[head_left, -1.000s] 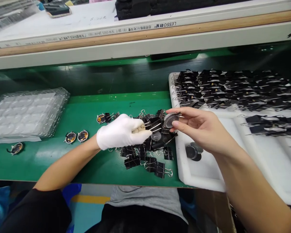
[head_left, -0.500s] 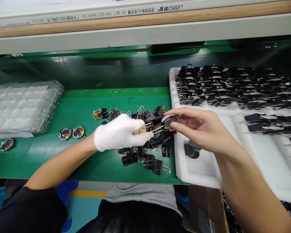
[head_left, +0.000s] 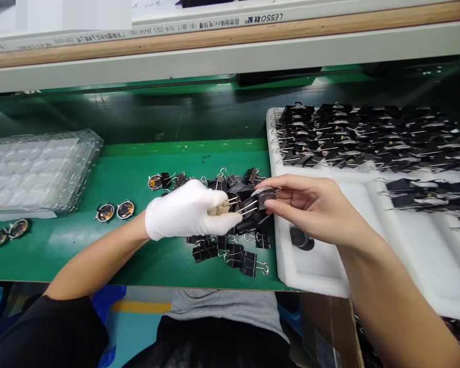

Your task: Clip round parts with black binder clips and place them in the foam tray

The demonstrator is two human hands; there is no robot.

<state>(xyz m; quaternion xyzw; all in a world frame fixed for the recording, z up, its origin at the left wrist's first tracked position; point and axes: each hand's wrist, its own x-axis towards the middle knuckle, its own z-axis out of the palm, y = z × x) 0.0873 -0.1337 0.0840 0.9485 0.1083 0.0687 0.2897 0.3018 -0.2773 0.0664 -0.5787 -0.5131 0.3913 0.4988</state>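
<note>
My left hand [head_left: 186,210], in a white glove, pinches the wire handles of a black binder clip [head_left: 248,206] between thumb and fingers. My bare right hand [head_left: 310,205] grips a round grey-and-black disc-shaped part [head_left: 267,196] by its edge, thumb below and fingers above. The disc sits against the clip's mouth; whether the jaws are around its rim cannot be made out. Beneath both hands lies a loose heap of black binder clips [head_left: 250,263], partly hidden by the glove. A dark round part [head_left: 301,237] rests in the white tray below my right hand.
The white foam tray [head_left: 285,266] on the right bears rows of clipped parts [head_left: 368,135]. Clear plastic trays [head_left: 38,168] are stacked at left. Round parts with orange-brown insides [head_left: 125,209] lie on the green table [head_left: 157,260]. A shelf edge [head_left: 222,56] spans the back.
My right hand has shifted slightly left, bringing the disc closer to the clip and tilting it. My left hand stays nearly still. The view has moved a little, showing another round part at far left.
</note>
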